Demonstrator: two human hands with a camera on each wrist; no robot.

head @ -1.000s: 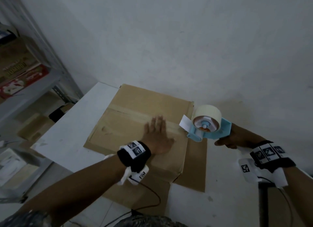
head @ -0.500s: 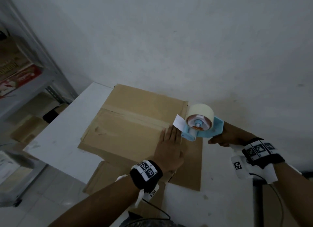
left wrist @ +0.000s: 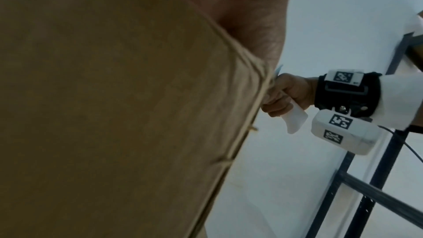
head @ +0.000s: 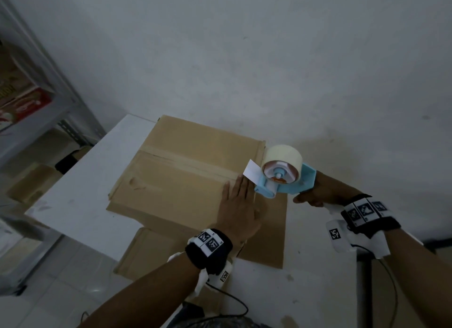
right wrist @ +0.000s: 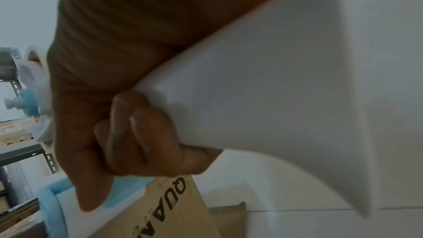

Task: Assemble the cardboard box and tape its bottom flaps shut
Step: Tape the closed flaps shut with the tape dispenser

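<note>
A white table set against a pale wall carries a brown cardboard box, which stands on its spread lower flaps, one flap lying flat on the tabletop at the right.

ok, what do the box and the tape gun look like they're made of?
Box: brown cardboard, matte; layered edges show in the left wrist view, probably corrugated. Tape gun: light blue body and white handle, smooth, likely moulded plastic. Its roll: pale beige, slightly glossy, probably plastic film.

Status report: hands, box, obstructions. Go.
Left hand flat on cardboard box. Right hand grips tape dispenser at box's right edge. Seam taped. Nothing blocking.
</note>
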